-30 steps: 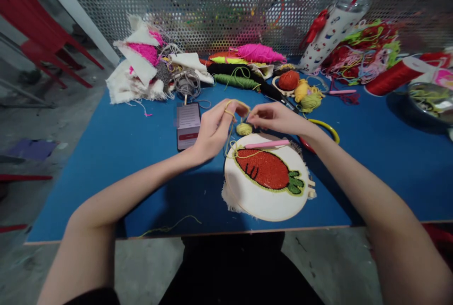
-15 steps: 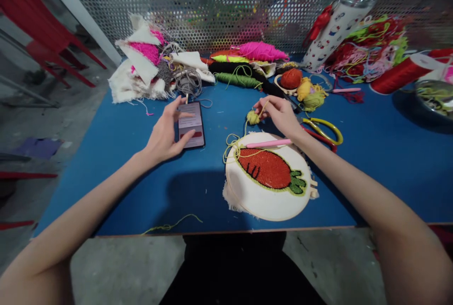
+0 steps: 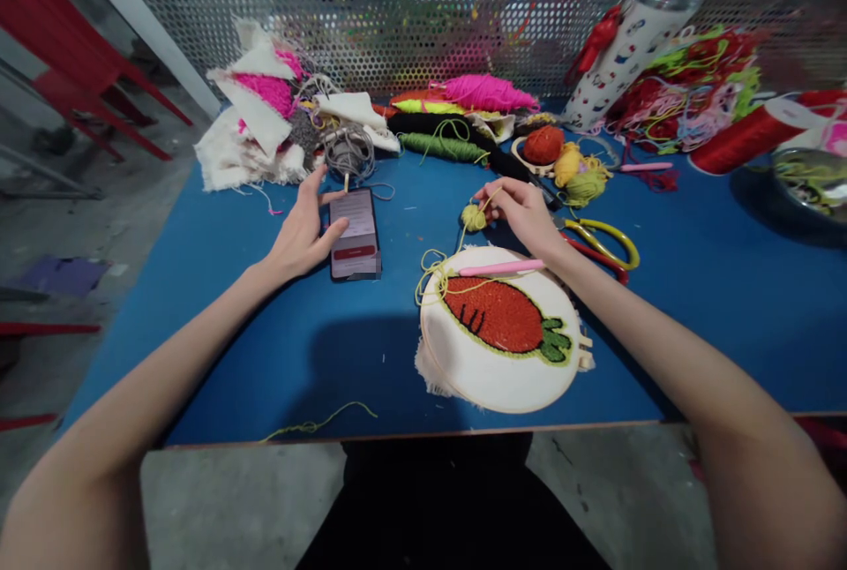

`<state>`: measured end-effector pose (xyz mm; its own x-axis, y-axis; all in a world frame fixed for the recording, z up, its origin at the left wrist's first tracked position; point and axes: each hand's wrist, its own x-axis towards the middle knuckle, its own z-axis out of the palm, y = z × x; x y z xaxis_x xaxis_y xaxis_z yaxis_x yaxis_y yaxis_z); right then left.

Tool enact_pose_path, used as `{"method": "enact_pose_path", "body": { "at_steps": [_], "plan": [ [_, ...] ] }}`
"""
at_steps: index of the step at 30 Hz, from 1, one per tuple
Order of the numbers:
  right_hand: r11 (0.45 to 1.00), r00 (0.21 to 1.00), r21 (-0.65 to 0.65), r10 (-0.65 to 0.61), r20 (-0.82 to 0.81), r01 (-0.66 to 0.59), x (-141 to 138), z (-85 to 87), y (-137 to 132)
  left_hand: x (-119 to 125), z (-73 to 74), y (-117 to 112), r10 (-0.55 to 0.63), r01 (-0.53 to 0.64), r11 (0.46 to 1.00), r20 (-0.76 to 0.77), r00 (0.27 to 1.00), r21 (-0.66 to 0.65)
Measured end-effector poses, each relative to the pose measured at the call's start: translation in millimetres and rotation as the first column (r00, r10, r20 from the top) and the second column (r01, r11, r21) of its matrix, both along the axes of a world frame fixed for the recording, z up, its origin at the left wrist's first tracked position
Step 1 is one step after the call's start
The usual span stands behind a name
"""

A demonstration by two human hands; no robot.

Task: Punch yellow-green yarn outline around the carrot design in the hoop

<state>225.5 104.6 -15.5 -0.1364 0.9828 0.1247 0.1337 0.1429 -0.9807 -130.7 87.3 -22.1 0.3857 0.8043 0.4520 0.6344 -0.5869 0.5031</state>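
Blue counter (image 3: 198,288), mesh screen behind. Head view: left hand (image 3: 301,233) lies open, fingers spread, thumb on phone (image 3: 356,235). Right hand (image 3: 526,213) is closed on yarn strand (image 3: 490,200), prob. thumb & forefinger. Small yarn ball (image 3: 473,217) sits just left of its fingertips, above hoop (image 3: 503,376), well apart from left hand.

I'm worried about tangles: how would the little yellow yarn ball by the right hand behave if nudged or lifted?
The yarn ball looks small and round, so it would probably roll on the blue table. Wound thread, so likely soft and light. Its loose strand trails to the embroidery hoop, so lifting it would likely drag floppy thread along.
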Motion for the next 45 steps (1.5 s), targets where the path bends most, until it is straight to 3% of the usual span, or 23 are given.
{"method": "enact_pose_path", "body": {
  "at_steps": [2,5,7,9,11,14,16,19,22,24,25,28,31,34,38,41,45],
  "plan": [
    [1.000,1.000,0.017,0.005,0.013,-0.005,-1,0.6,0,3,4.0,-6,0.061,-0.064,0.991,0.023,0.998,0.115],
    [0.997,0.999,0.075,0.000,0.053,-0.004,-5,4.9,-3,16,15.6,-21,0.191,-0.214,0.927,0.103,0.976,0.309],
    [0.991,0.996,0.130,-0.009,0.086,-0.003,-9,11.2,-7,34,24.6,-34,0.162,-0.178,0.924,0.075,0.984,0.338],
    [0.982,0.993,0.190,-0.009,0.115,-0.013,-14,20.2,-13,59,31.6,-46,0.056,-0.066,0.965,0.045,0.997,0.255],
    [0.968,0.988,0.243,0.019,0.154,-0.057,-18,31.2,-21,88,34.7,-57,-0.069,0.062,0.997,0.154,0.986,0.049],
    [0.914,0.937,0.291,0.197,0.288,-0.282,-22,47.7,-35,126,32.6,-65,-0.250,0.337,0.924,0.382,0.890,-0.180],
    [0.852,0.880,0.292,0.331,0.341,-0.434,-22,56.5,-42,143,29.1,-62,-0.269,0.410,0.883,0.469,0.841,-0.229],
    [0.838,0.871,0.254,0.429,0.239,-0.482,-21,63.1,-46,156,25.2,-52,-0.239,0.459,0.846,0.575,0.782,-0.272],
    [0.902,0.931,0.241,0.364,0.025,-0.359,-17,59.5,-38,160,27.0,-43,-0.162,0.455,0.824,0.630,0.760,-0.337],
    [0.933,0.949,0.231,0.301,-0.090,-0.274,-13,52.4,-29,161,31.6,-42,-0.130,0.419,0.841,0.624,0.771,-0.343],
    [0.936,0.940,0.193,0.320,-0.117,-0.294,-11,48.2,-24,162,34.5,-43,-0.136,0.402,0.857,0.611,0.780,-0.322],
    [0.860,0.860,-0.046,0.502,-0.092,-0.507,-4,37.5,-16,160,42.2,-49,-0.234,0.381,0.909,0.550,0.802,-0.170],
    [0.786,0.790,-0.132,0.613,0.039,-0.604,3,33.1,-12,153,44.5,-56,-0.304,0.332,0.943,0.449,0.840,0.016],
    [0.842,0.821,-0.078,0.539,0.188,-0.534,10,30.7,-6,142,41.0,-64,-0.279,0.256,0.960,0.359,0.891,0.111],
    [0.972,0.949,0.107,0.176,0.260,-0.209,16,22.1,9,129,32.4,-73,-0.298,0.267,0.952,0.243,0.923,0.152],
    [0.989,0.987,0.147,-0.037,0.159,0.013,15,15.3,18,124,27.2,-74,-0.330,0.306,0.940,0.177,0.927,0.152],
    [0.997,0.996,0.068,-0.046,0.079,0.041,12,16.0,19,125,24.1,-71,-0.314,0.295,0.948,0.192,0.930,0.118]
  ]
}}
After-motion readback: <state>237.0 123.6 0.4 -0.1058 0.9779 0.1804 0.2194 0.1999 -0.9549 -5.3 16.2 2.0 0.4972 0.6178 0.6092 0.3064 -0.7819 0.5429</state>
